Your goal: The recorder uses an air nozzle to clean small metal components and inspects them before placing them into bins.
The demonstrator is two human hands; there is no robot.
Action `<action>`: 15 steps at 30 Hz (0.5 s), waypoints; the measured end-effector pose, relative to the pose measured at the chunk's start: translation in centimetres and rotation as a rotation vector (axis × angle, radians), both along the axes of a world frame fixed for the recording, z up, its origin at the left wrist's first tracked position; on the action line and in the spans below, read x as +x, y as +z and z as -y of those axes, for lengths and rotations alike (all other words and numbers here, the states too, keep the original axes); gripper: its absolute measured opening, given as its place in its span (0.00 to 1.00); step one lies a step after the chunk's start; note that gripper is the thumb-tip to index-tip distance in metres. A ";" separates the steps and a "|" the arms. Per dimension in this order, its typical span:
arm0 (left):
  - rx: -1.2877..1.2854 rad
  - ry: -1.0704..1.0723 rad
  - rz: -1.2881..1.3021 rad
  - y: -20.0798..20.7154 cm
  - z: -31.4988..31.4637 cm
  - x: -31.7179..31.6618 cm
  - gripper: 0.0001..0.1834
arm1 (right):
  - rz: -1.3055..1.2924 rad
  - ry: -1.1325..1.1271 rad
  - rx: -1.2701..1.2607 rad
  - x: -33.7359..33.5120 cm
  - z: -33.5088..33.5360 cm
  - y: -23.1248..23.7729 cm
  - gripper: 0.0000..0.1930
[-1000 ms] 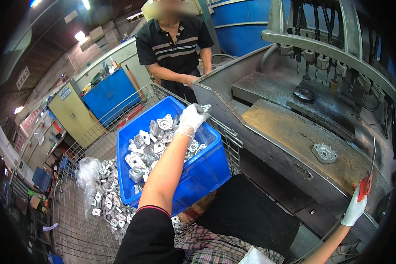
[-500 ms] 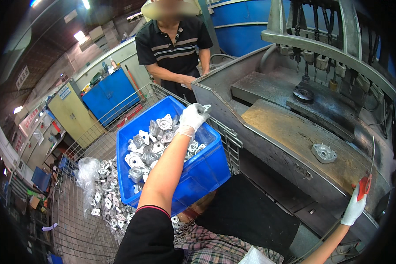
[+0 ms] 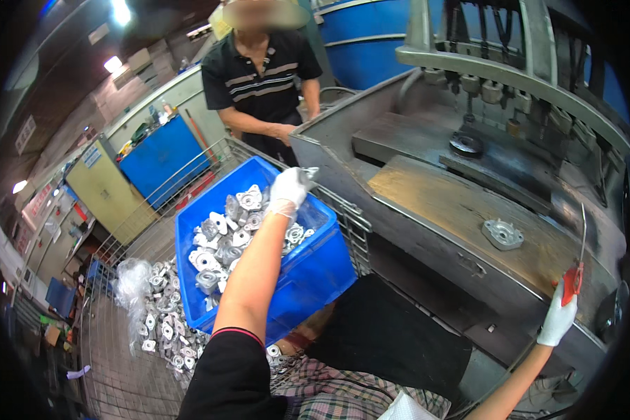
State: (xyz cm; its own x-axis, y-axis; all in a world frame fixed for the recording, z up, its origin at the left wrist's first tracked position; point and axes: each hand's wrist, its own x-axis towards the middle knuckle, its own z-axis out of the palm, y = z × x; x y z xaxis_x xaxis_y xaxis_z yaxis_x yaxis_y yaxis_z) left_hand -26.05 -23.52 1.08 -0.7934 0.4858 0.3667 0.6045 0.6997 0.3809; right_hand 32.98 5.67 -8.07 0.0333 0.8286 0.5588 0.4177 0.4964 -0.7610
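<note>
My left hand [image 3: 287,187], in a white glove, is closed on a small metal casting [image 3: 311,172] above the far right rim of a blue plastic bin [image 3: 304,290]. The fingers partly hide this piece. Inside the bin lie several similar silvery castings [image 3: 249,199] with holes and lugs. My right hand [image 3: 558,318], also gloved, grips a red air blow gun [image 3: 572,281] whose long thin nozzle points up. It is at the right front edge of the machine bed [image 3: 427,189]. One larger casting [image 3: 502,234] sits on that bed, apart from both hands.
A wire mesh cage [image 3: 112,336] surrounds the bin and holds a heap of castings [image 3: 168,325] and clear plastic film [image 3: 131,280]. Drill spindles [image 3: 493,91] hang over the machine bed. A co-worker [image 3: 262,84] stands beyond the cage, next to the machine.
The whole view has shifted slightly, moving the scene left and up. My left hand has turned a little with the casting. The right hand still holds the air blow gun.
</note>
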 end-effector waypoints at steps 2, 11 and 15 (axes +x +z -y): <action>0.074 0.004 -0.114 -0.1 1.4 -1.6 0.23 | 0.022 0.009 -0.056 -0.7 0.7 0.6 0.16; 0.703 -0.285 -0.155 6.3 -1.1 2.8 0.11 | 0.101 -0.155 0.053 -2.8 2.5 3.0 0.11; 0.308 -0.511 -0.268 9.3 -8.1 9.7 0.12 | 0.055 -0.136 0.031 -2.0 2.7 3.0 0.11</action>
